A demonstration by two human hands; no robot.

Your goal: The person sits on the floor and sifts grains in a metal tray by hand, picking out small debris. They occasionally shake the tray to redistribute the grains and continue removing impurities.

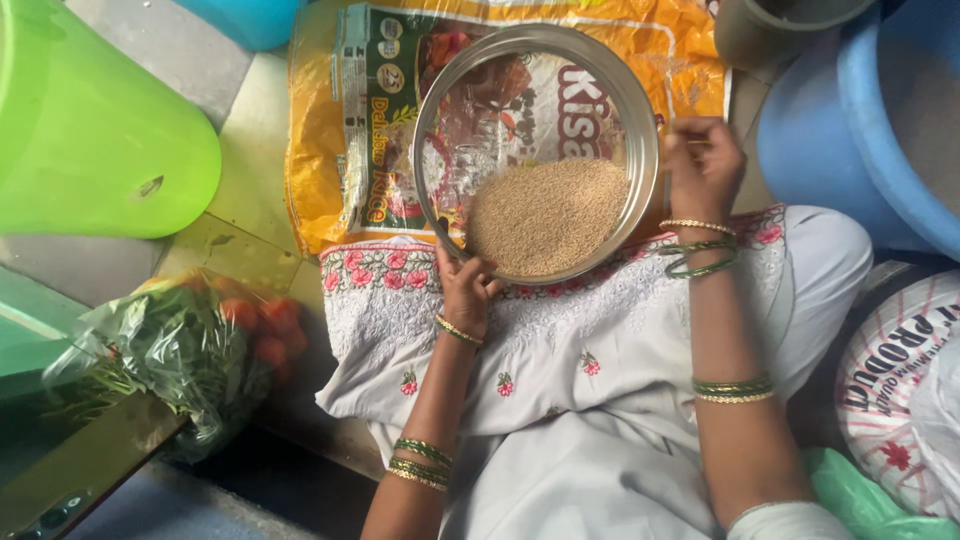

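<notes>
A round metal sieve [432, 120] with a mesh bottom is held over a yellow printed sack [320, 150] spread on the floor. A heap of tan grain [545, 215] lies in its near side. My left hand [463, 290] grips the near rim. At the right rim my right hand [702, 165] holds the edge with curled fingers. Both wrists carry green and gold bangles. My lap is covered by white cloth with pink flower embroidery [560, 350].
A green plastic bucket [90, 130] lies at the left. A clear bag of greens and red vegetables [190, 350] sits beside my knee. Blue tubs [850, 120] stand at the right, with a white printed sack [900, 390] below them.
</notes>
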